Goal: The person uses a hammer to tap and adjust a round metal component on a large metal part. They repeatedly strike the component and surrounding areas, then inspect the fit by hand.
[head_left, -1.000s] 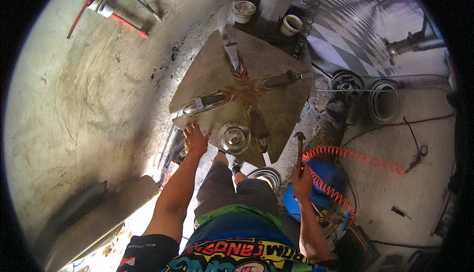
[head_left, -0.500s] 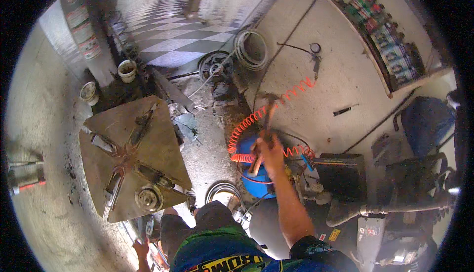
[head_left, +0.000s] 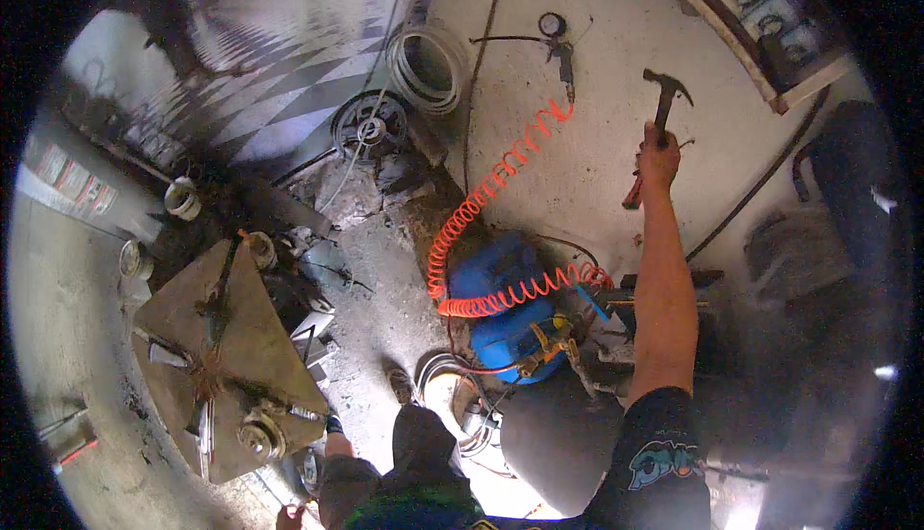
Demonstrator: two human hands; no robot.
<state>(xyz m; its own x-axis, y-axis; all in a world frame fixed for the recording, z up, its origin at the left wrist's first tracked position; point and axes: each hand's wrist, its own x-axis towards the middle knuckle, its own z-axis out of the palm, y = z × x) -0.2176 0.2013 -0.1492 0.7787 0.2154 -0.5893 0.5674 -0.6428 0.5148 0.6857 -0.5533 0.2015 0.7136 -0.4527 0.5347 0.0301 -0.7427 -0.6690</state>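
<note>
My right hand (head_left: pixel 658 166) is closed round the handle of a claw hammer (head_left: pixel 665 97), held up in front of the pale wall on the right with its head uppermost. A red and dark end shows below the fist. My left hand (head_left: pixel 291 517) is low at the bottom edge, mostly cut off, below a tyre changer's square turntable (head_left: pixel 197 304); its fingers are too little seen to tell what they hold. Metal clamp jaws and a round metal hub (head_left: pixel 261 437) are on the turntable.
An orange coiled air hose (head_left: pixel 462 227) runs from a blue tank (head_left: pixel 510 337) to a gauge-fitted inflator gun (head_left: pixel 561 53) on the wall. A wooden shelf (head_left: pixel 784 97) juts out at upper right. A white hose coil (head_left: pixel 428 68) hangs above a dark pulley wheel (head_left: pixel 371 129).
My right hand has carried the hammer up and to the right, from in front of the blue tank to the wall. The view has shifted, and my left hand shows less.
</note>
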